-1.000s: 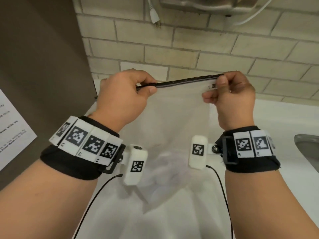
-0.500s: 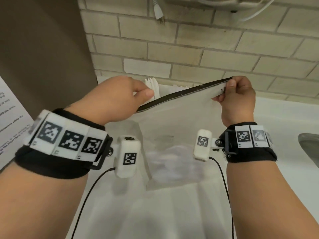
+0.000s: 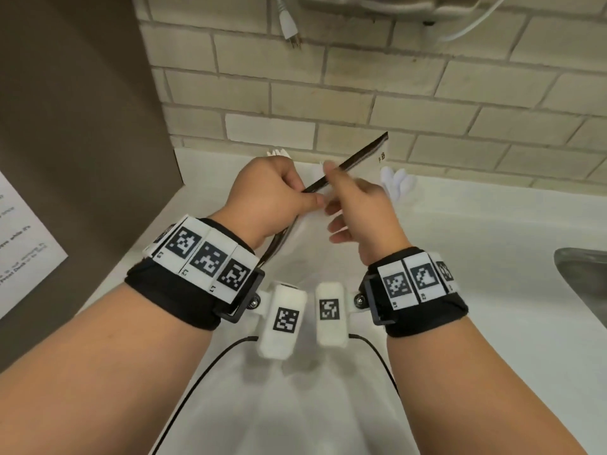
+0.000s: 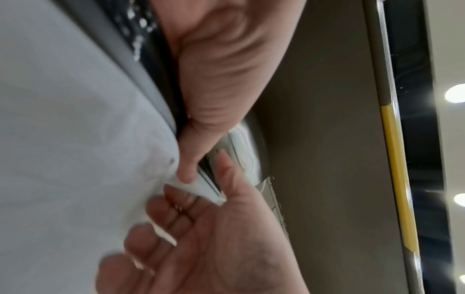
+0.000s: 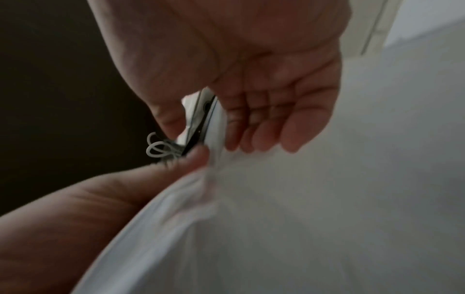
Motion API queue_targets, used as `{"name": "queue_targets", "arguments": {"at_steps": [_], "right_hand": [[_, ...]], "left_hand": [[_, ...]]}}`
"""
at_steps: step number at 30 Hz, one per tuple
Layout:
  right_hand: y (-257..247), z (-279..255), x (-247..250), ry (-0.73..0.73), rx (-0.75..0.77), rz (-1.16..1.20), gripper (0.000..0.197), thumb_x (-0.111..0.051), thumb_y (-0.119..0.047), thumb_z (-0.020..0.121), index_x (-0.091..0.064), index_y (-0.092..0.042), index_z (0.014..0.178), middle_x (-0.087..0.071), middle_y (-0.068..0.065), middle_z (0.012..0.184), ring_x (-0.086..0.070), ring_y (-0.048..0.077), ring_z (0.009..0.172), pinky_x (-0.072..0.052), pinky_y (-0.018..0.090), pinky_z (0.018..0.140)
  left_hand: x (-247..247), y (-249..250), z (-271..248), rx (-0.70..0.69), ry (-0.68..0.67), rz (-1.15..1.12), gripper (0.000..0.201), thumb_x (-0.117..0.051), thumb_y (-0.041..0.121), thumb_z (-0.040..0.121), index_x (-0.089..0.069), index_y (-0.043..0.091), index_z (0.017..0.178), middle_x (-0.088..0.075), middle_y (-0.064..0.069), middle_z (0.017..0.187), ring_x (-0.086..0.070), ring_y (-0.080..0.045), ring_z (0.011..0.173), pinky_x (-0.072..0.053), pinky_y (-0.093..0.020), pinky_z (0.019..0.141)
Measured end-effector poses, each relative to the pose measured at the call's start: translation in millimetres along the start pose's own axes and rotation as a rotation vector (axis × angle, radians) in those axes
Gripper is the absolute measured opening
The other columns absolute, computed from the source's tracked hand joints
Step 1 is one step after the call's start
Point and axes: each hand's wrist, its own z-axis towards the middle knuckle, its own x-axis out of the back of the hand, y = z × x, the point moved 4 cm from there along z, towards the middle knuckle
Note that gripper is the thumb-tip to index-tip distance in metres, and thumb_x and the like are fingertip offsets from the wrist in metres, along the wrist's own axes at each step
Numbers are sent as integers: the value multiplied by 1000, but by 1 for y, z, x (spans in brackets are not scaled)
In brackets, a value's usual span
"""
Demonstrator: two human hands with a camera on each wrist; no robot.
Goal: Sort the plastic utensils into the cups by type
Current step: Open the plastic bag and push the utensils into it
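Observation:
A white mesh bag [image 3: 307,229] with a black zipper strip [image 3: 358,152] hangs over the white counter [image 3: 476,257]. My left hand [image 3: 308,196] pinches the zipper end, thumb on top [image 4: 186,173]. My right hand [image 3: 330,188] is close beside it. The strip runs between its thumb and fingers [image 5: 201,123], near the zipper pull with a white loop [image 5: 156,149]. The bag's right end sticks up free. Behind the bag, white plastic forks [image 3: 279,152] and white spoons [image 3: 399,182] stand by the wall. What holds them is hidden, and no cup shows.
A brown panel [image 3: 82,126] with a paper notice [image 3: 19,251] closes off the left side. The brick wall [image 3: 361,103] runs along the back, with a plug [image 3: 290,27] dangling from above. A steel sink rim [image 3: 584,277] shows at the right edge.
My right hand let go of the bag's right end and moved left along the zipper to meet my left hand. Both hands and the bag dropped lower, uncovering the spoons behind.

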Motion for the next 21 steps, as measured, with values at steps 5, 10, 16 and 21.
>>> {"name": "queue_targets", "arguments": {"at_steps": [5,10,16,21], "right_hand": [[0,-1,-8,-94,19,246,25,-45,-25,101,-60,-5,98,-66,9,84,-66,25,74,-59,44,72],[2,2,-6,-90,-192,728,22,-36,4,98,-52,1,113,-67,21,98,-68,29,80,-60,40,64],[-9,-6,12,-58,-136,763,26,-43,-9,101,-48,-12,76,-63,-9,48,-65,4,53,-52,39,71],[-10,0,10,-214,47,626,75,-47,25,76,-44,-30,126,-56,8,83,-53,24,60,-47,28,49]], "left_hand": [[-1,-11,-6,209,-90,-395,42,-71,35,82,-41,19,59,-45,4,51,-46,-9,41,-41,-20,44],[3,-28,-3,407,-42,-584,25,-53,-9,89,-48,16,90,-68,-10,75,-67,-21,67,-56,-42,82],[5,-36,-5,600,-81,-847,22,-63,29,90,-62,8,94,-68,-6,75,-63,-16,53,-48,-22,51],[5,-40,-9,390,-182,-64,18,-68,24,87,-63,12,100,-67,-2,93,-65,-21,89,-56,-38,80]]}}
